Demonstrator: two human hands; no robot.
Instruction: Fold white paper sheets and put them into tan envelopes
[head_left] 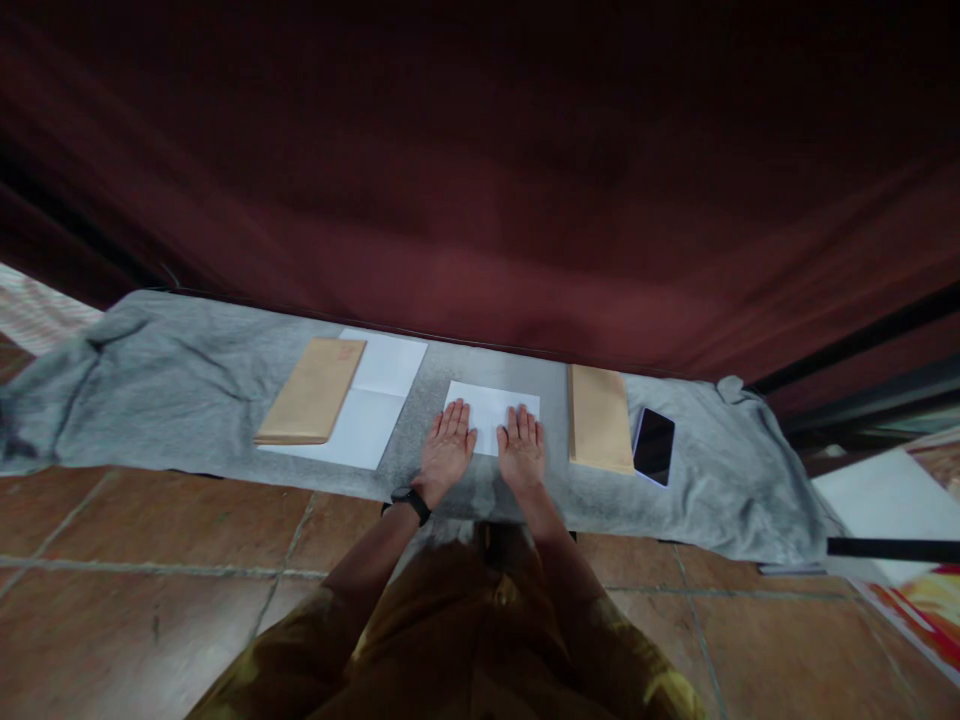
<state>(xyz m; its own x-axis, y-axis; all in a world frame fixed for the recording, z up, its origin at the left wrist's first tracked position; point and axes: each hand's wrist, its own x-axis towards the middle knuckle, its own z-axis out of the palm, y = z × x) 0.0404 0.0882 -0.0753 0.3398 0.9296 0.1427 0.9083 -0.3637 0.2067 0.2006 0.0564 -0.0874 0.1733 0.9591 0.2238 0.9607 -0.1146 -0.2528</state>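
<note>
A small white sheet of paper (pixel 493 404) lies on the grey cloth in front of me. My left hand (pixel 448 447) rests flat on its left part, fingers stretched forward, a black watch on the wrist. Flat on the right part of the same sheet lies my right hand (pixel 521 447), its fingers also extended. Neither hand grips anything. To the left, a brown envelope stack (pixel 313 391) partly covers a larger creased white sheet (pixel 381 400). Another brown envelope stack (pixel 601 418) is to the right of my right hand.
A dark-screened phone (pixel 655 446) lies just right of the right-hand envelopes. The grey cloth (pixel 202 385) is wrinkled at both ends. Behind it hangs a dark red curtain (pixel 480 230). White board-like items (pixel 896 505) and a black bar (pixel 892 549) are at the far right.
</note>
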